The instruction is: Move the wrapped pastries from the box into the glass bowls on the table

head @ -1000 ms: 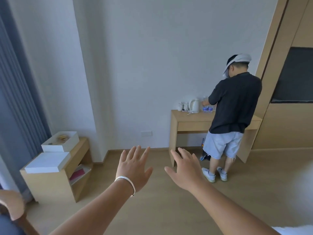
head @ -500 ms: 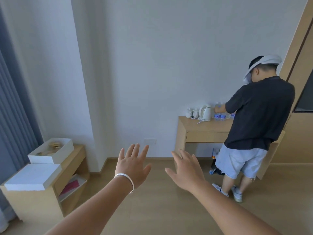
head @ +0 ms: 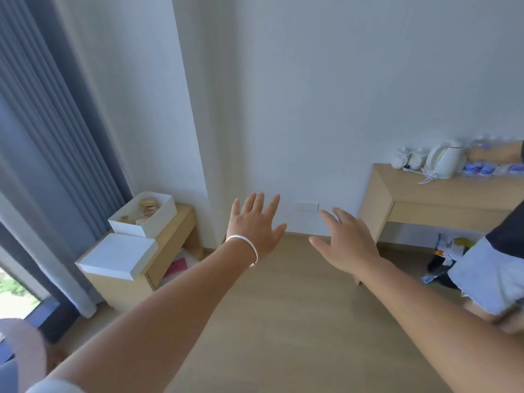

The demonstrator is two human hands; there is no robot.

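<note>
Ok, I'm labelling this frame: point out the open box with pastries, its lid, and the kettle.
open box [head: 158, 219], head view, on its white front wall.
lid [head: 116, 252], head view, middle of its flat top.
kettle [head: 445, 163], head view, on its white body.

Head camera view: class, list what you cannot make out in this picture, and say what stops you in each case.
- Glass bowls: none in the head view, so their place cannot be told.
- Pastries in the open white box: too small and blurred to count; the box wall hides some.
- Other person: cut off by the right edge.
- Bottles beside the kettle: labels too blurred to read.
- Left hand and right hand: open, holding nothing.
</note>
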